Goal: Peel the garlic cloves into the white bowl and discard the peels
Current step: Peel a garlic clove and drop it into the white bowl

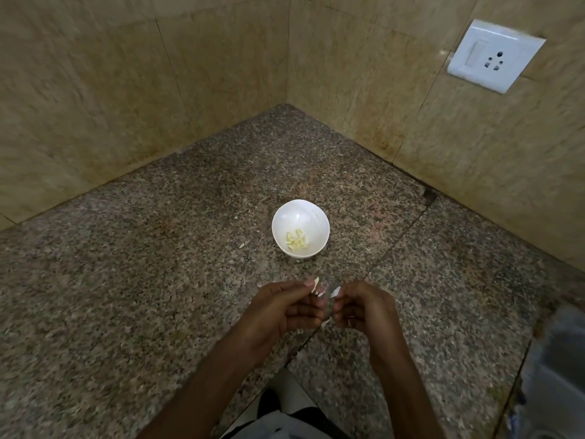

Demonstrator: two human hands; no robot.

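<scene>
Task thing first: the garlic piece is up off the granite counter, at 6 o'clock of the white bowl and apart from it. The left hand has its fingers curled, thumb and forefinger pinching the piece's near end. The right hand is curled too and nips a pale sliver at the other end. It's blurred, so we cannot tell clove from skin there. We judge this as mid-peel on one clove. The bowl holds a small heap of peeled cloves low on its 6 o'clock side, nothing else in it. So several are done, at least one is in hand, and how many remain we cannot tell: no unpeeled stock shows. Discarding looks not yet done: one loose scrap lies on the counter at 9 o'clock of the bowl. No bin shows. A wall socket sits far off at 2 o'clock.
</scene>
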